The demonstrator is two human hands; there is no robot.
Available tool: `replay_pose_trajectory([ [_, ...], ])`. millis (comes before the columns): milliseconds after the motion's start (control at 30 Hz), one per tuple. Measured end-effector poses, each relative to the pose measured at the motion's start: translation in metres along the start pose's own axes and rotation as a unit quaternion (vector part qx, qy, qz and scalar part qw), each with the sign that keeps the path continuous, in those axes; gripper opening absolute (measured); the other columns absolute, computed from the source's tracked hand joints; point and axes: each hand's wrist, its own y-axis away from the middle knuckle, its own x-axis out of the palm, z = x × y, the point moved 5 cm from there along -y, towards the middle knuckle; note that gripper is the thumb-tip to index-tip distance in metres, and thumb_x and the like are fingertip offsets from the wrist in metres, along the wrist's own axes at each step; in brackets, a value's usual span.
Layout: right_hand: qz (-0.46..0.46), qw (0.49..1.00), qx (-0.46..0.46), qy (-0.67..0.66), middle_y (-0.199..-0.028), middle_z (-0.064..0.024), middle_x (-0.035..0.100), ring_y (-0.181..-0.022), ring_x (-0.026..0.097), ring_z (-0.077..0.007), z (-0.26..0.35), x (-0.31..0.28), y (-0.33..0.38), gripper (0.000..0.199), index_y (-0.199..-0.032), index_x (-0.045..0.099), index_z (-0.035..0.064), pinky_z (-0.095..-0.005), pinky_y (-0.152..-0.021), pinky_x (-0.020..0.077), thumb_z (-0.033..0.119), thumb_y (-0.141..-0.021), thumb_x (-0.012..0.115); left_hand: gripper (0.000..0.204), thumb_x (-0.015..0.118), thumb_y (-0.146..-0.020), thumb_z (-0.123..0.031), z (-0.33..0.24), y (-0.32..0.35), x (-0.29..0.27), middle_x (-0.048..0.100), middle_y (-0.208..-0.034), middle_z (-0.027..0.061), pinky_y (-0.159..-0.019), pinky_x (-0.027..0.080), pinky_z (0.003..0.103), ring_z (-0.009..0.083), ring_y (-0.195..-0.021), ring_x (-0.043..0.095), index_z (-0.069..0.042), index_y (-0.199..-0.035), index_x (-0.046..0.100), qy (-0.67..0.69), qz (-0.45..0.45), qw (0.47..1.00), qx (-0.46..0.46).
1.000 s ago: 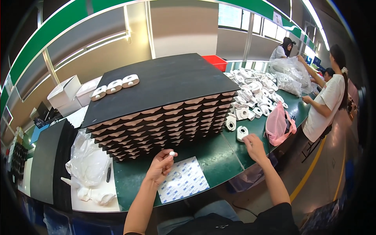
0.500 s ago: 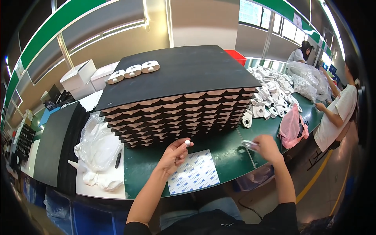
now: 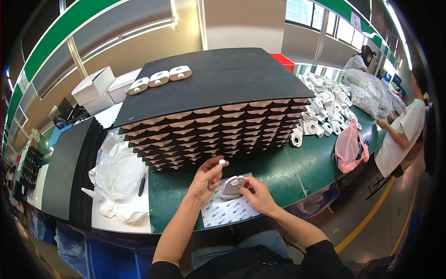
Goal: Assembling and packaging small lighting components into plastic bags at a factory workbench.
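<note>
Between the thumb and fingers of my left hand [image 3: 207,180] is a small white ball-like piece [image 3: 222,162]. My right hand [image 3: 260,196] grips a white plastic housing [image 3: 233,187] with a round opening by its edge, tilted over a sheet printed with blue marks [image 3: 226,214]. The two hands are close together but apart. Just beyond them rises a tall stack of black boards with pale pieces between the layers [image 3: 218,132]. Three white housings [image 3: 159,79] with round knobs stand in a row on its top board.
A heap of white housings [image 3: 325,102] covers the bench at the right, beside a pink mesh bag [image 3: 348,149]. Left of the stack lie a clear plastic bag [image 3: 118,162], a black pen-like tool [image 3: 141,187] and black boards [image 3: 67,172]. Other people work at the far right.
My right hand has come left from the right side of the bench, bringing the white housing over the printed sheet. My left hand has risen slightly, still holding the white ball-like piece.
</note>
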Motion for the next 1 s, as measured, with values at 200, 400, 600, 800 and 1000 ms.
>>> replay_pose_trajectory([
  [200, -0.006, 0.997, -0.02, 0.07, -0.085, -0.0074, 0.059, -0.075, 0.056, -0.0109, -0.004, -0.001, 0.001, 0.015, -0.099, 0.051, -0.0007, -0.0236, -0.066, 0.045, 0.003, -0.084, 0.051, 0.024, 0.06, -0.081, -0.006, 0.001, -0.001, -0.002, 0.06, -0.1, 0.0099, -0.039, 0.025, 0.013, 0.0036, -0.052, 0.033, -0.009, -0.105, 0.059, -0.006, 0.001, 1.0, -0.01],
  [400, -0.013, 0.994, -0.04, 0.098, -0.082, -0.0143, 0.056, -0.073, 0.055, -0.0271, 0.004, -0.001, 0.003, 0.014, -0.093, 0.051, 0.0007, -0.0318, -0.065, 0.0438, 0.001, -0.079, 0.052, 0.022, 0.06, -0.082, -0.009, 0.001, 0.0, -0.001, 0.058, -0.095, 0.0066, -0.038, 0.024, 0.013, 0.0029, -0.05, 0.033, -0.005, -0.103, 0.058, -0.002, -0.013, 1.0, -0.012],
  [600, 0.0, 0.964, -0.158, 0.214, -0.083, -0.0148, 0.054, -0.077, 0.052, -0.0316, 0.023, 0.01, 0.003, 0.018, -0.094, 0.051, 0.0015, -0.036, -0.067, 0.0435, 0.0, -0.076, 0.053, 0.024, 0.059, -0.082, -0.008, 0.001, -0.002, -0.001, 0.056, -0.089, 0.0036, -0.038, 0.023, 0.015, 0.0033, -0.05, 0.033, -0.004, -0.105, 0.055, -0.022, 0.02, 1.0, 0.005],
  [800, -0.014, 0.977, 0.028, -0.21, -0.095, -0.0051, 0.054, -0.085, 0.053, -0.0114, -0.017, -0.008, -0.003, 0.009, -0.098, 0.046, 0.0064, -0.0261, -0.075, 0.0438, 0.005, -0.089, 0.045, 0.029, 0.058, -0.082, -0.006, 0.002, 0.001, 0.008, 0.056, -0.093, 0.0041, -0.037, 0.024, 0.014, 0.0029, -0.049, 0.033, -0.004, -0.11, 0.053, -0.106, 0.01, 0.994, -0.005],
  [1000, -0.049, 0.891, 0.056, -0.448, -0.103, -0.0023, 0.055, -0.095, 0.053, -0.0154, -0.018, -0.018, -0.01, 0.016, -0.107, 0.049, 0.013, -0.0319, -0.081, 0.0443, 0.012, -0.091, 0.046, 0.026, 0.066, -0.074, -0.005, 0.005, 0.005, 0.017, 0.058, -0.078, 0.0005, -0.042, 0.026, 0.016, 0.0019, -0.05, 0.039, -0.004, -0.098, 0.058, -0.282, 0.001, 0.959, 0.001],
])
